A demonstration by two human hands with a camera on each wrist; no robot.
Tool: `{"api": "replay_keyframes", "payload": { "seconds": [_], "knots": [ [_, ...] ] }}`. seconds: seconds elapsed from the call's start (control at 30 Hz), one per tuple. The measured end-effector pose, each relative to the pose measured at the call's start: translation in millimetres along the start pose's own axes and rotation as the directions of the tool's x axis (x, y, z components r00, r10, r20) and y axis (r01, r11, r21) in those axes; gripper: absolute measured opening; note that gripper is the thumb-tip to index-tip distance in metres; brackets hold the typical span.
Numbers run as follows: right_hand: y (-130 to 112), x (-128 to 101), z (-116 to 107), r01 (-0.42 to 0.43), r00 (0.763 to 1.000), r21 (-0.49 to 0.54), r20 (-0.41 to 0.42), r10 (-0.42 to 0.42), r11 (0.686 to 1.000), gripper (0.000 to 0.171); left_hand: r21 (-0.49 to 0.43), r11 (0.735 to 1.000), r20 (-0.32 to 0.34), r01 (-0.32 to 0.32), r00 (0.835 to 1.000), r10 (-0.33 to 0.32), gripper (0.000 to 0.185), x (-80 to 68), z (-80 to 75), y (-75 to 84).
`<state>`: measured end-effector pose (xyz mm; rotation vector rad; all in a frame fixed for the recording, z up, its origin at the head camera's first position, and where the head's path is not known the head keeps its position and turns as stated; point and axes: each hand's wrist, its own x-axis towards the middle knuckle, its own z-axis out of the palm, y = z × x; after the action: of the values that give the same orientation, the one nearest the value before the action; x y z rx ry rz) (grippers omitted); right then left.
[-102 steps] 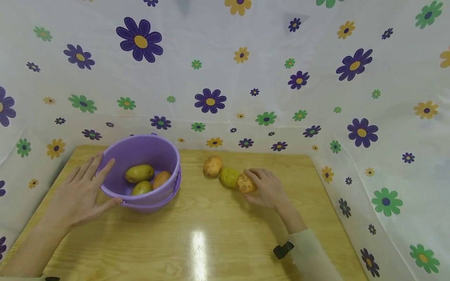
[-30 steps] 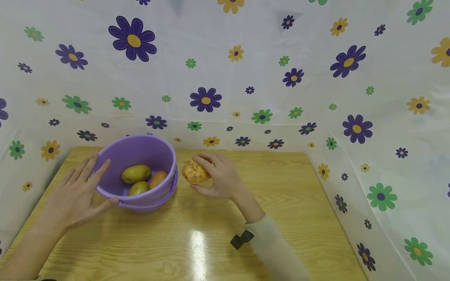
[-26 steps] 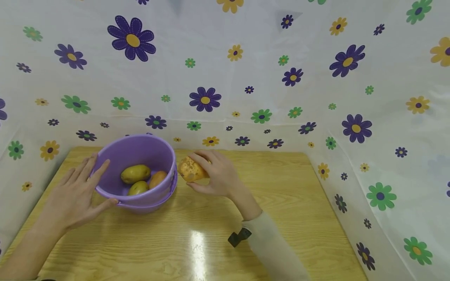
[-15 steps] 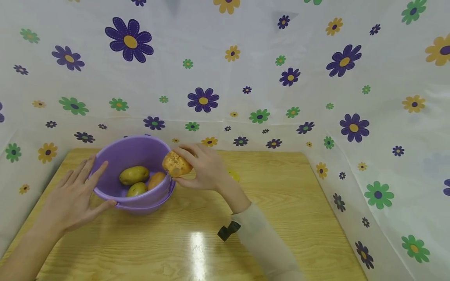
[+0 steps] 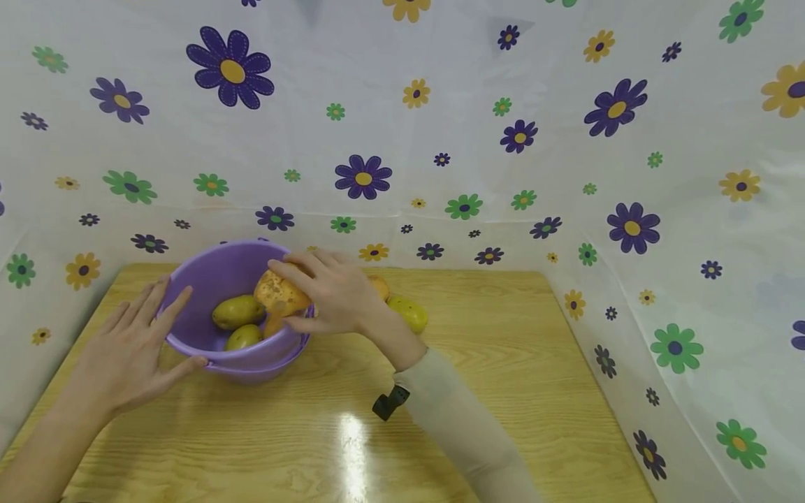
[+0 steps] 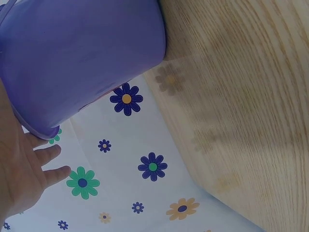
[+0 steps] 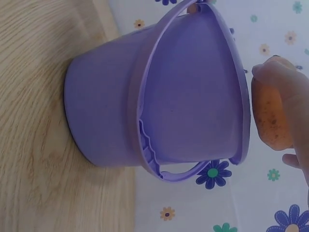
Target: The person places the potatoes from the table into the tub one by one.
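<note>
My right hand grips a brown, speckled potato over the right rim of the purple bucket. In the right wrist view that potato is just outside the rim line, pinched between fingers and thumb. Inside the bucket lie two yellow-green potatoes, one at the back and one in front. A brownish potato beside them is partly hidden by the held one. My left hand rests against the left rim, fingers spread and mostly straight.
On the wooden table, right of the bucket, sit a yellow-green potato and a brown potato, partly behind my right hand. The bucket's handle hangs down its side. A flowered white sheet encloses the table's back and sides.
My right hand picked up the brown potato from the right end of the row and carried it left, over the bucket's rim. My left hand stays at the bucket.
</note>
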<state>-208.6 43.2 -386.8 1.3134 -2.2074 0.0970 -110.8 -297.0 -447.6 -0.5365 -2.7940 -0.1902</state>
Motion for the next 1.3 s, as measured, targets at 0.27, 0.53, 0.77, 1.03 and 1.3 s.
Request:
{"api": "replay_keyframes", "payload": {
  "seconds": [0.27, 0.53, 0.77, 1.03, 1.3],
  "knots": [
    [-6, 22, 1, 0.033, 0.993, 0.000, 0.116, -0.033, 0.999, 0.084, 0.008, 1.000, 0.009, 0.011, 1.000, -0.011, 0.111, 1.1, -0.6, -0.1],
    [-2, 44, 7, 0.085, 0.972, -0.028, 0.222, -0.076, 0.996, 0.084, 0.006, 1.000, 0.000, 0.003, 1.000, -0.003, 0.111, 1.7, 0.3, -0.7],
    [-5, 56, 12, 0.099, 0.942, -0.081, 0.328, -0.068, 0.992, 0.085, 0.002, 1.000, 0.006, 0.008, 1.000, -0.008, 0.111, 0.9, 0.2, -0.2],
    [-13, 68, 24, 0.115, 0.904, -0.079, 0.422, -0.071, 0.990, 0.087, 0.000, 1.000, 0.009, 0.019, 1.000, -0.019, 0.111, 0.4, 1.1, -1.6],
    [-18, 76, 30, 0.152, 0.845, -0.059, 0.525, -0.099, 0.987, 0.088, -0.004, 1.000, 0.002, 0.016, 1.000, -0.016, 0.111, 0.3, 1.9, -1.9]
  ]
}}
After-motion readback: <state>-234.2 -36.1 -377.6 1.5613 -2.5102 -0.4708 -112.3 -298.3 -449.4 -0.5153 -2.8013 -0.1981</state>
